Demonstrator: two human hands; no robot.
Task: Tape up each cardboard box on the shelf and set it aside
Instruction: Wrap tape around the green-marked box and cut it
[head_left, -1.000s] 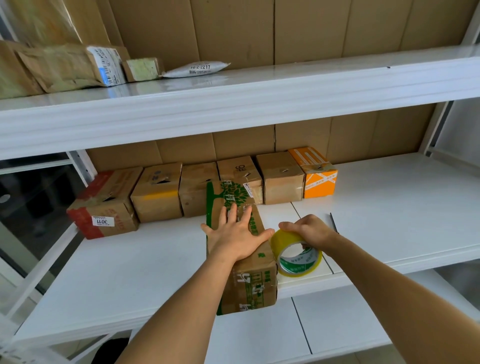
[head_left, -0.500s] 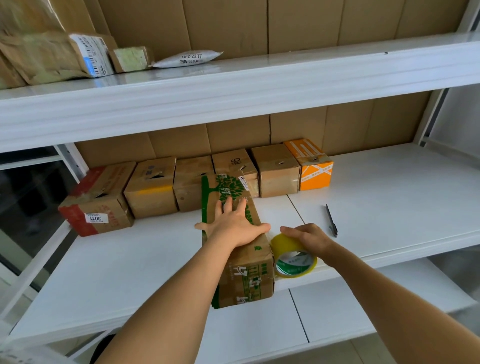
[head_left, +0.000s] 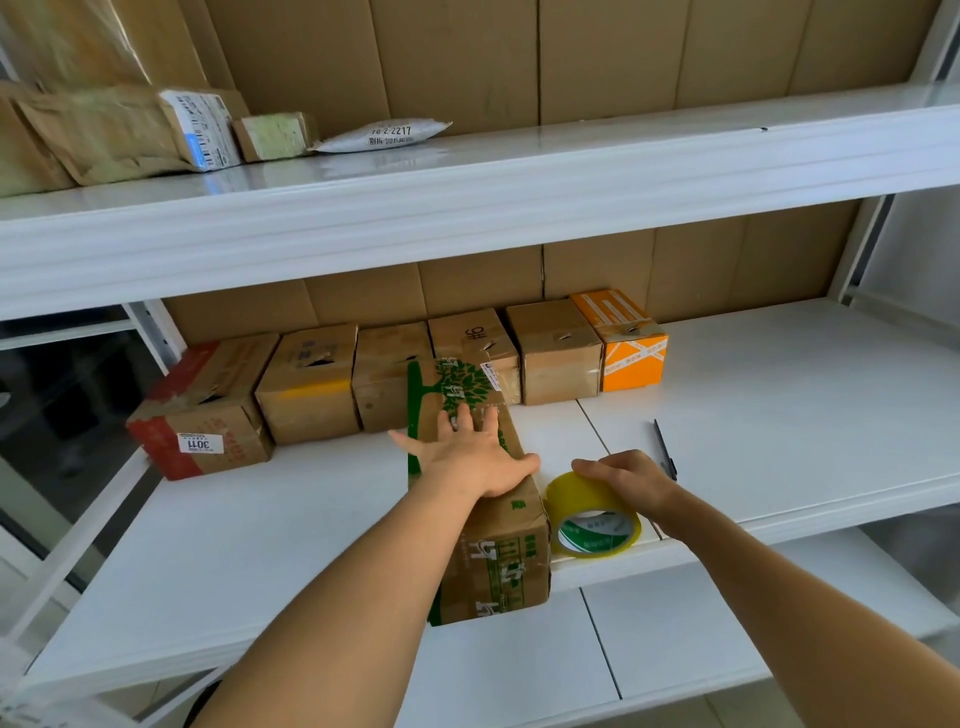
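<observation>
Box: a long cardboard box (head_left: 483, 519) with green print is laid lengthwise on the middle shelf (head_left: 260, 530), its near end jutting past the front edge.
Left hand: the left hand (head_left: 475, 457) is laid flat on the box top, fingers straight and spread, thumb reaching toward the right edge of the box.
Right hand: the right hand (head_left: 623, 480) is curled over the top of the tape roll (head_left: 592, 517); the roll is held.
Tape roll: a yellow roll with a green-printed core is seen standing on edge on the shelf, just beside the right side of the box, near the front edge.
Row: six boxes are lined against the back of the shelf, touching or nearly so, from a red-edged box (head_left: 202, 410) labelled 3011 at the left to an orange box (head_left: 628, 348) at the right. The far end of the long box is met by the middle of this row.
Pen: a dark pen (head_left: 665, 449) is laid on the shelf just behind the right hand.
Upper shelf: parcels (head_left: 130, 135) and a white pouch (head_left: 384, 136) are kept on the upper shelf (head_left: 519, 176) at the left.
Backing: cardboard sheets (head_left: 467, 62) are set behind both shelves.
</observation>
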